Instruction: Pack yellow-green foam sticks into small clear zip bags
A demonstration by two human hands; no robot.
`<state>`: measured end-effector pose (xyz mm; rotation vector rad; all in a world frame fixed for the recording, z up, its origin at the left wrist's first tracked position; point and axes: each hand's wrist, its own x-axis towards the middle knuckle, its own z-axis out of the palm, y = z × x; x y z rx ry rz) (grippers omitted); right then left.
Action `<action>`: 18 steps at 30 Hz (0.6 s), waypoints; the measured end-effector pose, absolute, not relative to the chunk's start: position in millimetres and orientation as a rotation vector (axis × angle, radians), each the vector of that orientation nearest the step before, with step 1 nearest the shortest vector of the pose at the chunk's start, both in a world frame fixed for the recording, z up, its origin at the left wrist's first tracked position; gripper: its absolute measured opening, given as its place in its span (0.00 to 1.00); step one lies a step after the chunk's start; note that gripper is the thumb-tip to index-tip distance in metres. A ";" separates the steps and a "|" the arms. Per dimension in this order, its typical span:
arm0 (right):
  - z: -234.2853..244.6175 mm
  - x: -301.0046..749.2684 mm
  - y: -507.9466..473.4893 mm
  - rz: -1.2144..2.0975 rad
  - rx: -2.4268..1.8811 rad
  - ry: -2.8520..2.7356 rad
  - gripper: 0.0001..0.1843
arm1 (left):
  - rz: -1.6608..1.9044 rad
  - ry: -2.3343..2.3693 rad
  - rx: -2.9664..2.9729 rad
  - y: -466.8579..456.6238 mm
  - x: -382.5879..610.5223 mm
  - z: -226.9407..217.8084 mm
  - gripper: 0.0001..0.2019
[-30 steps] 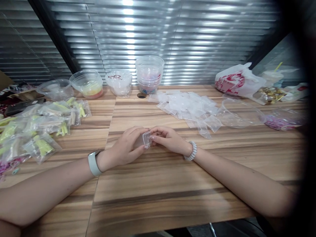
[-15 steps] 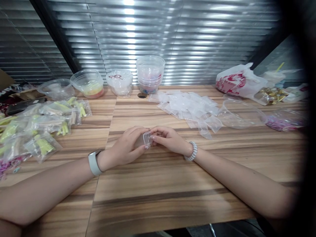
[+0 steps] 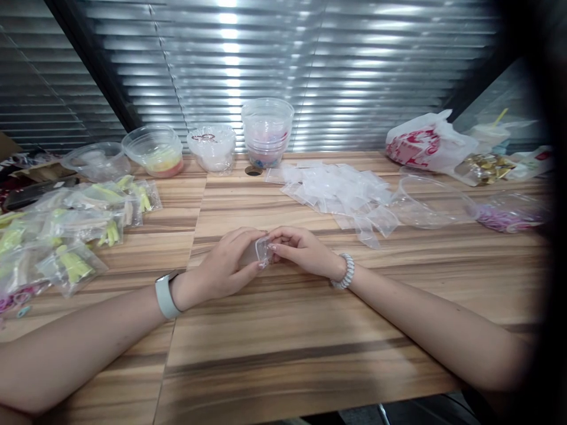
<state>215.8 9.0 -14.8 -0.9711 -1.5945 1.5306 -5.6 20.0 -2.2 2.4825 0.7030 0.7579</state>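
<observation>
Between my two hands, over the middle of the table, is a small clear plastic bag (image 3: 262,251). My left hand (image 3: 228,262) is closed on the bag's left side, its thumb and fingers curved around it. With thumb and fingertips pinched together, my right hand (image 3: 301,251) grips the bag's right edge. The fingertips of both hands nearly meet, hiding part of the bag. Beyond my right hand lies a loose pile of flat clear bags (image 3: 339,189). To the left of my left hand are several filled bags (image 3: 73,265) with yellow-green and beige pieces.
Along the back stand a tub with yellow and red contents (image 3: 155,156), a wrapped white bowl (image 3: 212,150) and stacked clear tubs (image 3: 267,136). At right are a red-and-white carrier bag (image 3: 420,141), a clear container on its side (image 3: 434,203) and purple pieces in a container (image 3: 509,217).
Both hands keep hold of the small bag in nearly the same pose. The view has shifted slightly; nothing else has visibly moved.
</observation>
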 end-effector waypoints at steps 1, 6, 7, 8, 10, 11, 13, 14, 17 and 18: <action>-13.1 215.3 8.5 1.542 -0.971 -1.583 0.14 | 0.750 0.704 2.482 19.9 -5.5 -2.0 0.22; -12.9 215.0 8.6 1.559 -0.967 -1.556 0.14 | 0.738 0.704 2.478 18.9 -5.1 -1.1 0.21; -13.6 215.2 8.9 1.560 -0.966 -1.558 0.14 | 0.741 0.702 2.480 18.9 -5.2 -1.2 0.22; -14.0 215.4 9.1 1.559 -0.964 -1.559 0.14 | 0.743 0.700 2.481 19.0 -5.2 -1.4 0.22; -14.0 215.4 9.2 1.559 -0.954 -1.562 0.14 | 0.745 0.694 2.486 19.4 -5.4 -2.0 0.22; -13.5 215.3 9.1 1.560 -0.951 -1.560 0.14 | 0.748 0.689 2.488 19.7 -5.5 -2.2 0.22; -12.1 214.9 8.5 1.562 -0.951 -1.557 0.13 | 0.747 0.693 2.489 20.3 -5.7 -2.6 0.22; -11.5 214.6 8.2 1.564 -0.955 -1.557 0.13 | 0.743 0.698 2.488 20.5 -5.9 -2.6 0.22; -11.4 214.0 8.1 1.572 -0.955 -1.553 0.12 | 0.726 0.714 2.484 20.7 -6.4 -2.1 0.23; -12.0 213.9 8.3 1.574 -0.947 -1.548 0.13 | 0.721 0.717 2.485 20.6 -6.5 -1.9 0.23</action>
